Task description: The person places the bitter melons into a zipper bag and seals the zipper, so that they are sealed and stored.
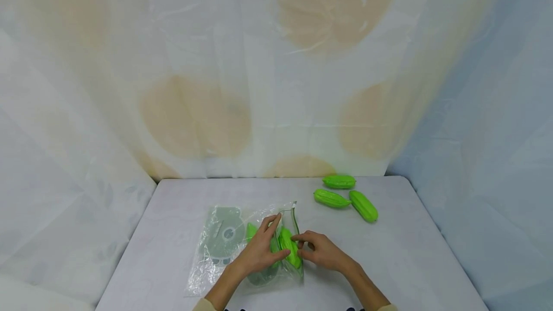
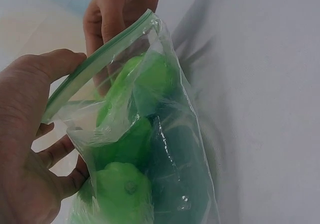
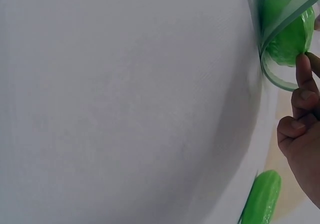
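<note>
A clear zip bag [image 1: 200,268] with a green closure strip [image 2: 102,56] lies on the table. My left hand [image 1: 260,249] grips its mouth, thumb at the strip and fingertips against the film. Several bright green bitter melons [image 2: 122,189] show through the plastic. One ridged bitter melon [image 1: 286,240] lies in the opening between my hands. My right hand [image 1: 321,252] reaches to it, and in the right wrist view a fingertip [image 3: 303,66] presses on the end of that bitter melon [image 3: 285,29]; the other fingers are bent.
Three loose bitter melons lie toward the back right: one near the rear edge [image 1: 339,181], one in front of it [image 1: 331,198] and one slanting beside them [image 1: 364,206]. A grey-green print [image 1: 222,227] shows on the bag. Patterned sheets [image 1: 276,85] surround the white table [image 1: 410,263].
</note>
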{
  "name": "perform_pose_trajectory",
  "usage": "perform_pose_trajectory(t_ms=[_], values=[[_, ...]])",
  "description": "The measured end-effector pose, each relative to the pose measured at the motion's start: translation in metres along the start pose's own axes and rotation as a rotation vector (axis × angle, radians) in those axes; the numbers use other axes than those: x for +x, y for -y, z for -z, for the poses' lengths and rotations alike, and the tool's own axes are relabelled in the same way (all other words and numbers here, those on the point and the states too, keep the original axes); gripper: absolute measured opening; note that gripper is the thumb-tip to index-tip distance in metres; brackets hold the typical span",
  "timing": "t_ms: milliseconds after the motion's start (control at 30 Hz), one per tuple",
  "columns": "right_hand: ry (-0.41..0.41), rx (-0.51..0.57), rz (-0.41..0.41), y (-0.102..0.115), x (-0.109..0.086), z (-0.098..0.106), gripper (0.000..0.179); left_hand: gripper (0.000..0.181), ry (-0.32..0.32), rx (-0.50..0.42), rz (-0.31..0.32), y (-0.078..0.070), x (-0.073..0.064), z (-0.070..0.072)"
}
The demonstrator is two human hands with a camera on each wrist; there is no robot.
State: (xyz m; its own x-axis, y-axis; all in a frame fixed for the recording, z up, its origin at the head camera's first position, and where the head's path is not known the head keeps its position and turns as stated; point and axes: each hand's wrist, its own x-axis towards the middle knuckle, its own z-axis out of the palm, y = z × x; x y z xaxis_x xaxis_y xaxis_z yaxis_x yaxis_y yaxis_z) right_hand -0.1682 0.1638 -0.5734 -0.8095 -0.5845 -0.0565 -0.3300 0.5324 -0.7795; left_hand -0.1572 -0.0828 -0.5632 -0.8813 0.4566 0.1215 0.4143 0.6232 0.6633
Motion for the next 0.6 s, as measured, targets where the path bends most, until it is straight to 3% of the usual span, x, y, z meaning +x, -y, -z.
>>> perform_pose_trajectory(t_ms=[600], values=[[-0.009, 0.030, -0.034, -0.0045, 0.0001, 0.0011, 0.032, 0.096, -0.018, -0.027, -0.008, 0.0011, -0.0009, -0.0035]])
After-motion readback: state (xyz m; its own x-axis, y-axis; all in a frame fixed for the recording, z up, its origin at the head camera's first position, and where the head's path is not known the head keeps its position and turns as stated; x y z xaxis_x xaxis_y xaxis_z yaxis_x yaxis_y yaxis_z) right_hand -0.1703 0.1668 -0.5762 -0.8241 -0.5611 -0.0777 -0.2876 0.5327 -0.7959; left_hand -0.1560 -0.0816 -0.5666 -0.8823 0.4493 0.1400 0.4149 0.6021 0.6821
